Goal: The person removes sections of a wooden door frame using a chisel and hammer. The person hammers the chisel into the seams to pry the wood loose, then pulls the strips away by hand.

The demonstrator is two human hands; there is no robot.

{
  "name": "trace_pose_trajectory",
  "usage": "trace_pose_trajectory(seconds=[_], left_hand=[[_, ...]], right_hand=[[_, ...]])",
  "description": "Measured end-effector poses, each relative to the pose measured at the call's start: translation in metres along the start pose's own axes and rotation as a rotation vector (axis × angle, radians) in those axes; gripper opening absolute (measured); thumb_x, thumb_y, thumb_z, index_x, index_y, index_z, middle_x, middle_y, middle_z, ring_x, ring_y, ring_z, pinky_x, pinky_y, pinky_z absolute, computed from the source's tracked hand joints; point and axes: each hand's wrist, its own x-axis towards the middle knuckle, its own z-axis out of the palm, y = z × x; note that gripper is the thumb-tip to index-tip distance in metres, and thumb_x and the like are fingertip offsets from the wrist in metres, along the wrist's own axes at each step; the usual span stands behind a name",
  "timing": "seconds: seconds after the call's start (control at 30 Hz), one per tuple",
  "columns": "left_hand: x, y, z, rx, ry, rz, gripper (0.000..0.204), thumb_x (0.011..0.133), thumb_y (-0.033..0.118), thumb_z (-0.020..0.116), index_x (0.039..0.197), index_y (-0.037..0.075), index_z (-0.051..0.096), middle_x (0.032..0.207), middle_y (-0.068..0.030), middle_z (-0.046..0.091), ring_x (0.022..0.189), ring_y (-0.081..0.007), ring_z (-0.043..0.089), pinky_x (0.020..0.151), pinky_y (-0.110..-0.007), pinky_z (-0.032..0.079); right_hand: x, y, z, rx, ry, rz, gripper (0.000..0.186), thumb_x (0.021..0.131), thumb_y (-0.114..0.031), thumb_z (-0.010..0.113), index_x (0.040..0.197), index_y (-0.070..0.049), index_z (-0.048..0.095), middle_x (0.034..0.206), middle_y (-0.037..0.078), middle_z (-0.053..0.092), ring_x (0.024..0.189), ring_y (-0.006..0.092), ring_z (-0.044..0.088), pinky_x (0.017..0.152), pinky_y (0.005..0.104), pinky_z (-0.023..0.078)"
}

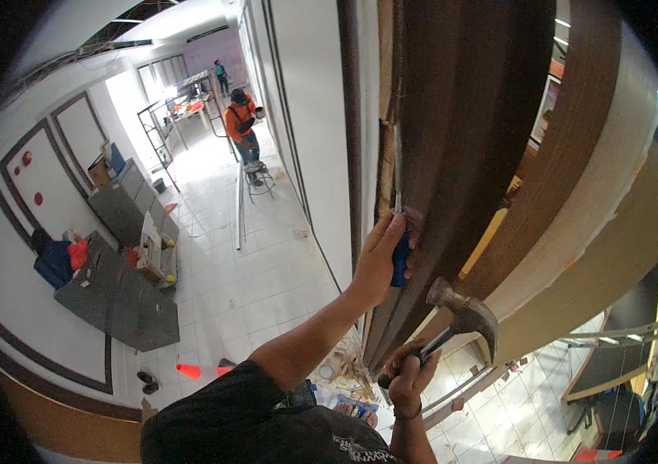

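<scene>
My left hand grips a blue-handled tool, a chisel or screwdriver, upright along the edge of a dark brown wooden door frame. The tool's metal shaft runs up beside a rough, pale split strip of wood between the frame and the white wall. Lower and to the right, my right hand holds a claw hammer by its handle, the metal head raised below and right of my left hand, apart from the tool.
A person in orange is at a stool down the corridor, another person farther back, near scaffolding. Grey cabinets line the left wall. An orange cone and debris lie below; a ladder is at right.
</scene>
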Motion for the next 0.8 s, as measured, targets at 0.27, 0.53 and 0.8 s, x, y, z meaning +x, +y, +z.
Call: trace_pose_trajectory(seconds=[0.27, 0.53, 0.8], left_hand=[[-0.008, 0.006, 0.006, -0.087, -0.076, 0.031, 0.023, 0.099, 0.033, 0.043, 0.11, 0.013, 0.049, 0.078, 0.001, 0.048, 0.061, -0.0081, 0.05, 0.051, -0.022, 0.042], [-0.005, 0.003, 0.027, -0.191, -0.093, -0.028, 0.026, 0.097, 0.035, 0.046, 0.111, 0.013, 0.05, 0.083, -0.0001, 0.053, 0.068, -0.0089, 0.051, 0.058, -0.024, 0.045], [-0.012, 0.034, 0.047, -0.511, -0.119, -0.104, 0.025, 0.097, 0.033, 0.045, 0.112, 0.014, 0.047, 0.104, -0.0042, 0.061, 0.076, -0.0123, 0.054, 0.064, -0.027, 0.05]], right_hand=[[0.0, -0.005, 0.016, 0.068, -0.049, 0.007, 0.04, 0.093, -0.043, 0.049, 0.106, -0.006, 0.039, 0.065, 0.004, 0.046, 0.049, 0.0097, 0.042, 0.041, 0.0238, 0.035], [-0.006, -0.007, 0.034, 0.124, 0.175, 0.049, 0.065, 0.088, -0.051, 0.054, 0.126, -0.006, 0.027, 0.071, 0.007, 0.052, 0.049, 0.0091, 0.041, 0.043, 0.0228, 0.034], [-0.004, -0.02, 0.056, 0.029, 0.213, -0.048, 0.054, 0.089, -0.055, 0.05, 0.105, -0.005, 0.037, 0.06, 0.002, 0.041, 0.042, 0.0089, 0.038, 0.036, 0.0221, 0.033]])
